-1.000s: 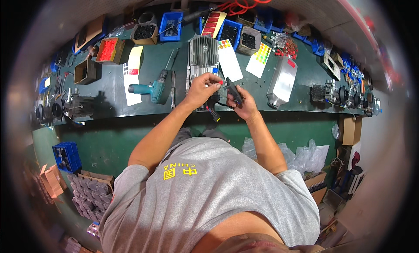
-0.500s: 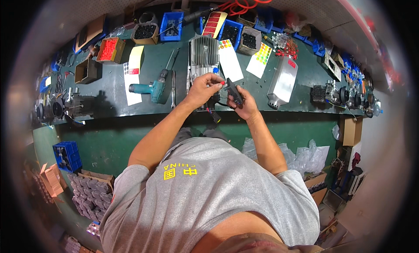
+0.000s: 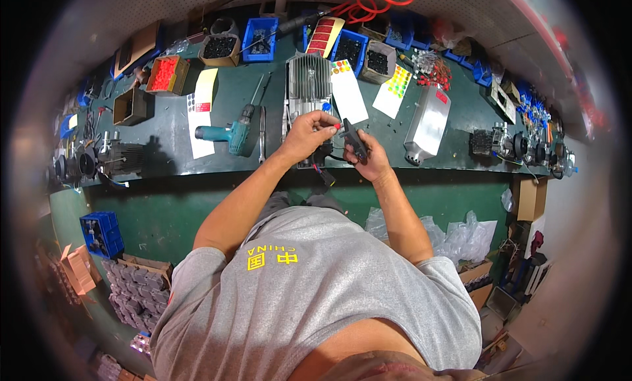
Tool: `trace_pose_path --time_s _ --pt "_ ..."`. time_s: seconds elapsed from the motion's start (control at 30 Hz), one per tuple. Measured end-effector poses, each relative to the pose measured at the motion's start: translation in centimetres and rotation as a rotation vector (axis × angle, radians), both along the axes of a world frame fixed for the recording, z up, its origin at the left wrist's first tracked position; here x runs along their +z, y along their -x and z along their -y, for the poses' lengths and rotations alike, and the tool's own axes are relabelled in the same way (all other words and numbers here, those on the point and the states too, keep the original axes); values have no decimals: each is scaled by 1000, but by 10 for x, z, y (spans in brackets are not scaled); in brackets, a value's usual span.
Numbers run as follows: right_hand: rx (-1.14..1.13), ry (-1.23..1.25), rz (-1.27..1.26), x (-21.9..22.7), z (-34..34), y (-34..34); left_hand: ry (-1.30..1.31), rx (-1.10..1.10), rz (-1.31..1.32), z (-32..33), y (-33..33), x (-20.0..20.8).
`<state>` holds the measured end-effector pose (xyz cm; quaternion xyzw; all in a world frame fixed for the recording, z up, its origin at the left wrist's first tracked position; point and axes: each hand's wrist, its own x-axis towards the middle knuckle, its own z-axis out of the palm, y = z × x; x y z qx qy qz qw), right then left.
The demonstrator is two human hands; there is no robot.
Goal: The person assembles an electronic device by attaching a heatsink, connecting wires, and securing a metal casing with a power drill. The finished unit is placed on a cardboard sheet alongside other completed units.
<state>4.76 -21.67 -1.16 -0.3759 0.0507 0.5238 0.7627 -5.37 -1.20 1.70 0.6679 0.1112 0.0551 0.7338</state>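
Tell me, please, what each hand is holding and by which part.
The left hand pinches a small red piece, its gripped part too small to tell; the right hand holds a black component by its near end.

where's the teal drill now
In the head view, the teal drill lies left of centre on the bench, its base overlapping a white sheet, a thin metal tool to its right.

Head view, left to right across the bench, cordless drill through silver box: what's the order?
Cordless drill → slim metal tool → left hand with a small red piece at its fingertips → right hand holding a black part → silver box.
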Motion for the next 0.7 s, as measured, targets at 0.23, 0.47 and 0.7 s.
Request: trace_pose_path --time_s 0.23,0.47,0.7 --pt "6 -63 -39 3 -1 -1 14 1 -20 0 -2 -1" --pt "8 -32 3 2 -3 0 10 2 -3 0 -4 3" --pt "5 -6 30 1 -2 0 16 7 3 0 -3 3"
